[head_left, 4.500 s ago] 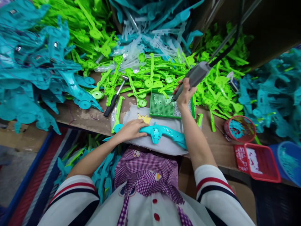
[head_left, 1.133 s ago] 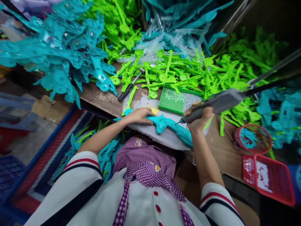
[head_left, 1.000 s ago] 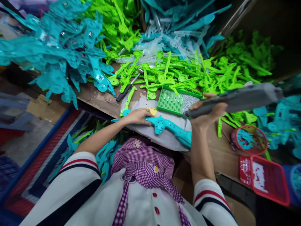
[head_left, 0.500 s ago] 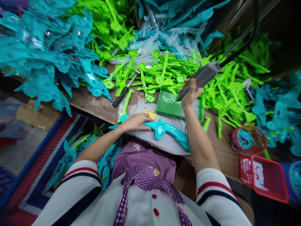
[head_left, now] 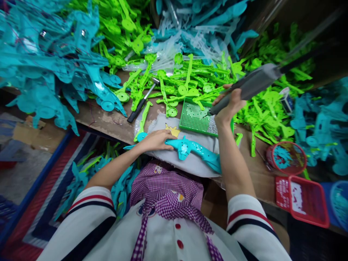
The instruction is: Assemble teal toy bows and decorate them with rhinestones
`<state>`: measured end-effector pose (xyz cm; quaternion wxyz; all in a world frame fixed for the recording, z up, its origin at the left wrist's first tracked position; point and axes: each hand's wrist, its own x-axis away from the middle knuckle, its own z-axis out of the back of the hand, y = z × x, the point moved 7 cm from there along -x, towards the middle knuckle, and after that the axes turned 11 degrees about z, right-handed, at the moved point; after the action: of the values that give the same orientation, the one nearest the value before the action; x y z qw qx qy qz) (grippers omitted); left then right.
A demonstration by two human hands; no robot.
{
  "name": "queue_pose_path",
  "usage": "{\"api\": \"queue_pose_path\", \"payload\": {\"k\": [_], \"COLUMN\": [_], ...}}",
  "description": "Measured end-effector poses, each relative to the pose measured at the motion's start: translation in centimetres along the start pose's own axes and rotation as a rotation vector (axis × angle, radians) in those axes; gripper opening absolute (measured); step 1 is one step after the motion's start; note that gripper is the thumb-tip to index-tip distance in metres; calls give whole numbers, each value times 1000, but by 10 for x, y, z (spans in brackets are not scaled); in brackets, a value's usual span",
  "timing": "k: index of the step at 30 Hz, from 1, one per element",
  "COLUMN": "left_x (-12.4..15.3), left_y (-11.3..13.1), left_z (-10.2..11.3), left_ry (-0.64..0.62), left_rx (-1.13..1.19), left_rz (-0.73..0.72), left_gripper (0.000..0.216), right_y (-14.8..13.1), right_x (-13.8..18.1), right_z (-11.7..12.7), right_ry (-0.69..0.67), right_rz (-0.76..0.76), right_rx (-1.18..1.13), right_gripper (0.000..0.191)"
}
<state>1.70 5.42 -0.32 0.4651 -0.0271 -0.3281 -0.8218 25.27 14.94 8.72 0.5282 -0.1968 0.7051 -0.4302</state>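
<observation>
My left hand (head_left: 160,140) is closed on the left part of a glossy turquoise plastic part (head_left: 201,149), which lies on a grey cloth (head_left: 187,166) before me. My right hand (head_left: 230,106) grips a grey electric screwdriver (head_left: 251,87), tilted with its cable running up to the right. The screwdriver's tip hangs over a green perforated tray (head_left: 191,124), near the small silver screws (head_left: 212,127) at its right end. Beside my left hand is a lime-green arm-shaped part (head_left: 143,121) with a turquoise disc at its lower end.
A hammer (head_left: 144,99) lies left of the tray. Heaps of lime-green parts (head_left: 185,78) and turquoise parts (head_left: 49,69) cover the bench's back and left. On the right stand a round red basket (head_left: 286,157) and a square red basket (head_left: 310,201). A blue-edged bin (head_left: 35,185) is below left.
My right hand and the screwdriver have shifted right, and the tip has moved toward the screws at the tray's right end. My left hand stays on the turquoise part.
</observation>
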Motion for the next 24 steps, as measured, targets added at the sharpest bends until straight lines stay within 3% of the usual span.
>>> {"api": "queue_pose_path", "payload": {"k": [3, 7, 12, 24], "left_x": [1, -1, -1, 0], "left_y": [1, 0, -1, 1], "left_z": [2, 0, -1, 1], "left_ry": [7, 1, 9, 9], "left_rx": [15, 1, -12, -3], "left_rz": [6, 14, 10, 11], "left_gripper": [52, 50, 50, 45], "right_y": [-41, -70, -58, -51], "right_x": [22, 72, 98, 100], "right_z": [22, 31, 29, 21], "right_ry": [60, -54, -93, -166], "right_rz": [30, -75, -194, -172], "right_rx": [-47, -135, -198, -265], "right_gripper": [61, 61, 63, 53]}}
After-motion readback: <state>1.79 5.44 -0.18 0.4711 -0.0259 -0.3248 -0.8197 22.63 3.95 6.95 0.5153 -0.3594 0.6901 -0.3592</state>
